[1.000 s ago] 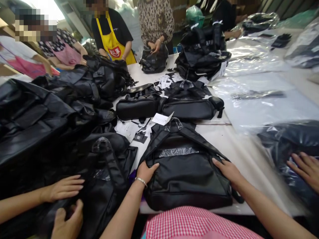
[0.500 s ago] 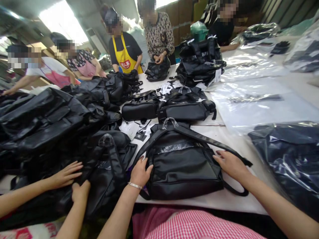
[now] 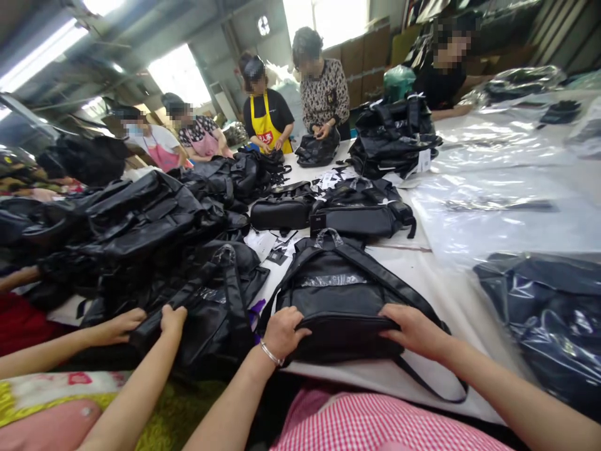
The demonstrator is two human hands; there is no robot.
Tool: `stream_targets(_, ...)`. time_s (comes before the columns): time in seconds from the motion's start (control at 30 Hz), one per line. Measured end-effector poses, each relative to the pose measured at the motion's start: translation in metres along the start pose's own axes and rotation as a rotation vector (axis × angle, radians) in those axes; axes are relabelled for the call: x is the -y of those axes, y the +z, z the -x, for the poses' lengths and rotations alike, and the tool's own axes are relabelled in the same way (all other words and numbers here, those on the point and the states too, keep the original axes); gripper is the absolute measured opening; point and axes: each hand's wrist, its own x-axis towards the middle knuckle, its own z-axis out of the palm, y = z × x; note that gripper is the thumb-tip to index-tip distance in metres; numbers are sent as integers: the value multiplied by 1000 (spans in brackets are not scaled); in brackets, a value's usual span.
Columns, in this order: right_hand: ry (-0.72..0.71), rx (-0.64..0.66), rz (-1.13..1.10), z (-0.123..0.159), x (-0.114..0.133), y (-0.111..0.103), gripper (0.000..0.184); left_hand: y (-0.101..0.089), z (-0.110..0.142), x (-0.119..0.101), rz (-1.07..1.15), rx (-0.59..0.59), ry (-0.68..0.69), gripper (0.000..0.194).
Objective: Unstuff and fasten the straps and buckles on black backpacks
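Note:
In front of me a black backpack (image 3: 347,300) lies on the table with its straps upward and its bottom edge toward me. Clear plastic film wraps its top loop and a band across its back panel. My left hand (image 3: 284,333), with a silver bracelet at the wrist, grips the near left corner, thumb along the front. Gripping the near right side is my right hand (image 3: 412,329), its thumb also on the front face. The fingers behind the bag's edge are partly hidden. One loose strap (image 3: 429,379) hangs by the right corner.
At my left, a co-worker's hands (image 3: 173,319) hold another black backpack (image 3: 211,313). Black bags (image 3: 141,216) are heaped beyond it. Paper tags (image 3: 260,243) and two bags lie ahead. Plastic sleeves (image 3: 493,207) and a bagged backpack (image 3: 554,313) are at right. Several people stand across the table.
Both my hands have moved from the backpack's sides to its near bottom edge, which is now raised and tipped toward me. The view has shifted left and up. The co-worker's hands now grip their bag.

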Motion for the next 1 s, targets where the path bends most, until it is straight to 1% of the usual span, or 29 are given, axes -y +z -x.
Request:
stream_targets(0.03, 44, -4, -54, -4, -1, -3, 10, -2, -1, 3, 67, -29, -11, 22)
stream_targets(0.1, 139, -18, -153, -11, -6, -3, 16, -1, -2, 9, 203, -74, -60, 20)
stream_targets(0.17, 219, -16, -219, -19, -15, 3, 19, 7, -3, 17, 280, -58, -144, 19)
stream_targets(0.27, 286, -3, -233, -32, -29, 15, 22, 22, -9, 26, 263, 4, -288, 23)
stream_targets(0.33, 310, -6, -213, -40, -37, 20, 27, 28, -18, 30, 239, 12, -352, 26)
stream_targets(0.4, 330, -10, -194, -47, -43, 22, 32, 31, -29, 35, 263, 27, -375, 29)
stream_targets(0.53, 378, -14, -152, -54, -48, 26, 38, 36, -46, 48, 338, 97, -389, 30)
stream_targets(0.63, 414, -30, -122, -54, -49, 31, 39, 43, -45, 53, 329, 109, -446, 31)
stream_targets(0.7, 440, -60, -98, -51, -48, 36, 39, 44, -39, 49, 271, 80, -487, 32)
stream_targets(0.73, 456, -79, -85, -49, -48, 38, 39, 43, -36, 43, 205, 54, -490, 33)
stream_targets(0.77, 472, -100, -72, -47, -47, 41, 38, 41, -33, 34, 119, 19, -473, 33)
stream_targets(0.83, 506, -141, -46, -45, -44, 46, 37, 36, -29, 8, -55, -76, -367, 32)
stream_targets(0.87, 522, -161, -33, -44, -43, 48, 37, 34, -28, -8, -105, -114, -276, 33)
stream_targets(0.9, 536, -179, -21, -44, -40, 50, 37, 34, -27, -23, -112, -124, -161, 36)
stream_targets(0.93, 547, -196, -10, -45, -37, 51, 37, 36, -27, -38, -89, -102, -35, 39)
stream_targets(0.97, 550, -209, -3, -45, -34, 51, 36, 40, -28, -52, -48, -44, 88, 44)
stream_targets(1.0, 546, -215, -1, -44, -32, 50, 36, 45, -29, -62, -6, 36, 187, 51)
